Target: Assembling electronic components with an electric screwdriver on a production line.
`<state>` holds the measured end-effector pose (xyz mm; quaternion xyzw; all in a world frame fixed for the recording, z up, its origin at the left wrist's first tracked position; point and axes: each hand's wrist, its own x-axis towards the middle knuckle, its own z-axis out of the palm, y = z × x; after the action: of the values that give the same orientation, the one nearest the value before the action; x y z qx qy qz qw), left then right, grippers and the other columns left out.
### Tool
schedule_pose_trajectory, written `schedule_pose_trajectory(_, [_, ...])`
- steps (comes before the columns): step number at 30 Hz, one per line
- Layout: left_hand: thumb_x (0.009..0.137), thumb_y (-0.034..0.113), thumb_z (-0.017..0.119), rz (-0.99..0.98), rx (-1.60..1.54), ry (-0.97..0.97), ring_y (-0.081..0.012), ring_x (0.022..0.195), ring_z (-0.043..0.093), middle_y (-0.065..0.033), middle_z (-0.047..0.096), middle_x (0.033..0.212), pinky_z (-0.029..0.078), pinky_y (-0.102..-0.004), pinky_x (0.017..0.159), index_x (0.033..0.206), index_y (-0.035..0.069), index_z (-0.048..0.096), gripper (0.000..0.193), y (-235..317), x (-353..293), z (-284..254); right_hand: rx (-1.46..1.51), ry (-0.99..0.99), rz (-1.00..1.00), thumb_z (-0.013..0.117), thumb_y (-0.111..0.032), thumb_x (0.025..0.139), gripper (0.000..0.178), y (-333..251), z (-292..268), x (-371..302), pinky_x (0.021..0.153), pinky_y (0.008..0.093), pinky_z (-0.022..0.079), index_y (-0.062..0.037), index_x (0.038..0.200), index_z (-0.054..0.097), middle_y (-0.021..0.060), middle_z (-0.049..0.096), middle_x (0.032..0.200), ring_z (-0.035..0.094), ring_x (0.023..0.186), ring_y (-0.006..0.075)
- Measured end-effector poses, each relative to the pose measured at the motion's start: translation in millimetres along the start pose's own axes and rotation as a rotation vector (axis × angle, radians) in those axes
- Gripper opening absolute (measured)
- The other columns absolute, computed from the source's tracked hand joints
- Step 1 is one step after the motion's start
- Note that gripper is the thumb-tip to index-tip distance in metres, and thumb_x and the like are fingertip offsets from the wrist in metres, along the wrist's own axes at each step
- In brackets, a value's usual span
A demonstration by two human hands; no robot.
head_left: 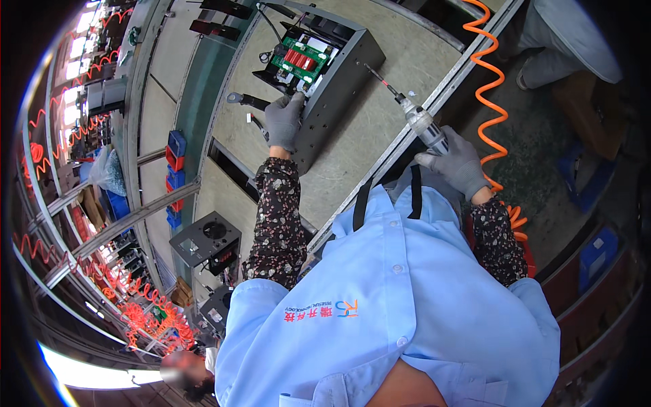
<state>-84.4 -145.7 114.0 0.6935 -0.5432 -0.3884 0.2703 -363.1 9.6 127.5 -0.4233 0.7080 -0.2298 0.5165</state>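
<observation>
My left hand (pixel 283 123), in a grey glove, reaches into the near end of a dark grey metal case (pixel 339 85). Its fingers are bent together; what they pinch is hidden. Beside them a thick black cable (pixel 254 102) with a metal ring lug sticks out to the left. Inside the case sits a green circuit board (pixel 298 60) with a red wound part in its middle. My right hand (pixel 460 163), also gloved, is wrapped round a silver power screwdriver (pixel 422 125). Its long bit points up and left toward the case's side, apart from it.
An orange coiled hose (pixel 485 102) hangs at the right of the bench edge (pixel 434 102). Another dark case (pixel 205 241) stands to the left of my left arm. Blue and red bins (pixel 175 169) line the far left. Another person (pixel 186 370) shows at the lower left.
</observation>
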Motion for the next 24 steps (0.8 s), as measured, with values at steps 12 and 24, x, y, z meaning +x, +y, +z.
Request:
schedule_pose_trajectory(12, [0.072, 0.026, 0.058, 0.009, 0.082, -0.015, -0.0069, 0.043, 0.042, -0.0017, 0.049, 0.048, 0.033, -0.0237, 0.042, 0.061, -0.004, 0.057, 0.031, 6.5, -5.5, 1.8, -0.211, -0.020, -0.015, 0.069, -0.036, 0.059, 0.050, -0.8, -5.1, 18.1, 0.066, 0.0357, 0.045, -0.0035, 0.092, 0.049, 0.0161, 0.058, 0.081, 0.057, 0.076, 0.0304])
schedule_pose_trajectory(24, [0.072, 0.026, 0.058, 0.040, 0.119, -0.015, -0.0075, 0.042, 0.042, -0.0026, 0.048, 0.047, 0.033, -0.0243, 0.041, 0.059, -0.004, 0.055, 0.033, 13.6, -10.1, 1.6, -0.213, -0.010, -0.018, 0.070, -0.033, 0.059, 0.047, -0.4, -2.4, 15.9, 0.067, 0.0333, 0.045, -0.0038, 0.090, 0.050, 0.0131, 0.058, 0.080, 0.058, 0.074, 0.0265])
